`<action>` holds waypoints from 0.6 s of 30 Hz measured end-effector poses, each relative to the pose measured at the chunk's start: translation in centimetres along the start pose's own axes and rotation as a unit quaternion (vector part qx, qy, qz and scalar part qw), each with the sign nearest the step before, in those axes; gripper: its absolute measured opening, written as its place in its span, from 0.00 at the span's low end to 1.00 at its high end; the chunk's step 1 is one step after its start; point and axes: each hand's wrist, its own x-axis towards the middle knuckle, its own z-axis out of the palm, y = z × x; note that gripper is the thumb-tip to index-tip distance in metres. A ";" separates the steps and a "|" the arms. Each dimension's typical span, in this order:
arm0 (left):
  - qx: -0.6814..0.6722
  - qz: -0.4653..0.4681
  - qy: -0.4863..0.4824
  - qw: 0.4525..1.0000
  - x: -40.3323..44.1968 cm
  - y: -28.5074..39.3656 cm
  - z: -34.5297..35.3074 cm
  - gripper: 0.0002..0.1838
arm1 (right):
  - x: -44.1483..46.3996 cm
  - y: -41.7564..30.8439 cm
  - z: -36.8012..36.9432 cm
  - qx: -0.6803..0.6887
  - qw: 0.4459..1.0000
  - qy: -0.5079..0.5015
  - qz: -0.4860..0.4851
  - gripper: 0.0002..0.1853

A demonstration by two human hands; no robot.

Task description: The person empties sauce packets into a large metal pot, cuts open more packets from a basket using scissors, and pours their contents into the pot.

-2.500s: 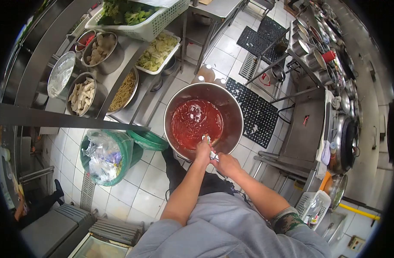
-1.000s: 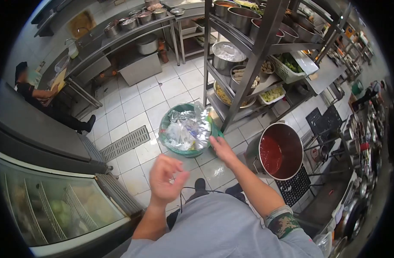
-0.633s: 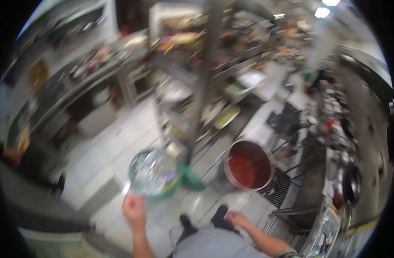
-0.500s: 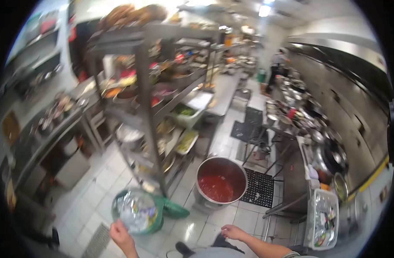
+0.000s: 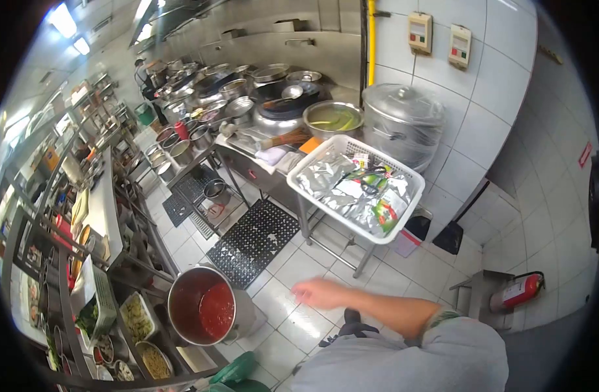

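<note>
Red liquid (image 5: 217, 310) fills part of the deep pot (image 5: 245, 312), left of your right hand (image 5: 319, 293), its high wall likely curbing splashes. Whether your blurred fingers are apart or together, you cannot tell. Beyond them, rightward, the rimmed basket (image 5: 332, 214) corrals foil packets (image 5: 329, 178).

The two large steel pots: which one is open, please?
The steel pot beside the black mat, showing red liquid; the plastic-wrapped one is lidded.
</note>
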 end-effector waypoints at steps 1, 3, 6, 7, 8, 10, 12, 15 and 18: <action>-0.045 0.028 0.031 0.998 0.0 0.6 3.0 0.26 | -1.0 0.6 -4.8 0.015 0.997 0.070 0.030 0.16; -0.092 0.065 0.027 0.993 -0.7 2.2 8.4 0.21 | -2.5 1.7 -13.8 -0.014 0.967 0.211 0.144 0.15; -0.109 0.090 -0.075 0.987 -3.4 7.7 14.7 0.21 | -2.8 7.2 -24.0 -0.132 0.909 0.363 0.156 0.12; -0.121 0.094 -0.106 0.982 -4.4 9.1 16.6 0.21 | -2.3 8.2 -27.0 -0.120 0.915 0.332 0.194 0.19; -0.131 0.097 -0.136 0.977 -5.6 10.6 18.3 0.20 | -1.6 10.9 -29.3 -0.196 0.912 0.321 0.165 0.22; -0.095 0.127 -0.169 0.973 -8.5 14.4 21.6 0.22 | 0.5 17.2 -31.5 -0.338 0.889 0.290 0.103 0.29; -0.097 0.165 -0.215 0.958 -10.6 16.7 24.5 0.16 | 2.1 18.9 -32.3 -0.344 0.906 0.185 0.163 0.34; -0.062 0.162 -0.282 0.944 -12.6 18.6 27.3 0.13 | 3.5 19.4 -33.1 -0.335 0.910 0.098 0.224 0.35; 0.007 0.212 -0.314 0.925 -12.7 21.4 29.6 0.10 | 4.0 19.4 -32.8 -0.355 0.901 0.105 0.225 0.27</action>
